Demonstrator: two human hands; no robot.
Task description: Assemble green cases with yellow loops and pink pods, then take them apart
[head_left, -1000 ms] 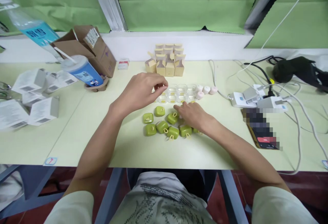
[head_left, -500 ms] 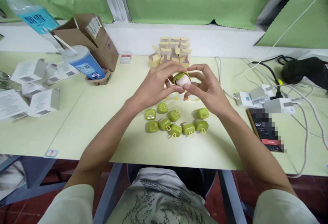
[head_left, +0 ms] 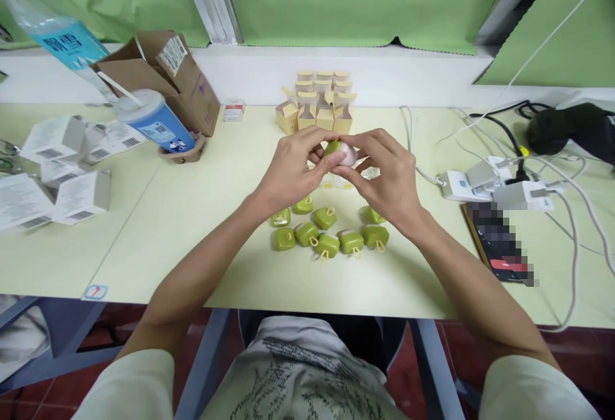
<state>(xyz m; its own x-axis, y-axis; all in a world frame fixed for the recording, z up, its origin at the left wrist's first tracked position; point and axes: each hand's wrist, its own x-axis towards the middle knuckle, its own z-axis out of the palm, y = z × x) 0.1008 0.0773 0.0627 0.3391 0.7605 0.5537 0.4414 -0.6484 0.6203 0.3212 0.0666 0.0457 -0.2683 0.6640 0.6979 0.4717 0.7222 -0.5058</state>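
Observation:
My left hand (head_left: 302,162) and my right hand (head_left: 384,173) meet above the table. Between their fingertips is a small rounded pinkish-white case (head_left: 348,153), with a green cover (head_left: 331,148) on its left side. Left fingers pinch the green part; right thumb and fingers close round the pale side. Fingers hide much of it. Below lie several glossy green cases (head_left: 328,246) with pale yellow loops, in two loose rows. Clear packaging with yellow spots (head_left: 336,183) lies partly hidden behind my hands.
Small open yellow boxes (head_left: 316,103) stand at the back. To the left are a brown carton (head_left: 192,87), a blue cup (head_left: 161,125), a large bottle (head_left: 72,45) and white boxes (head_left: 84,196). A power strip (head_left: 464,184), cables and a phone (head_left: 494,241) lie right.
My hands have dropped slightly and closed tighter round the case. The green cover's strap no longer shows over its top. My right hand now overlaps a green case on the table.

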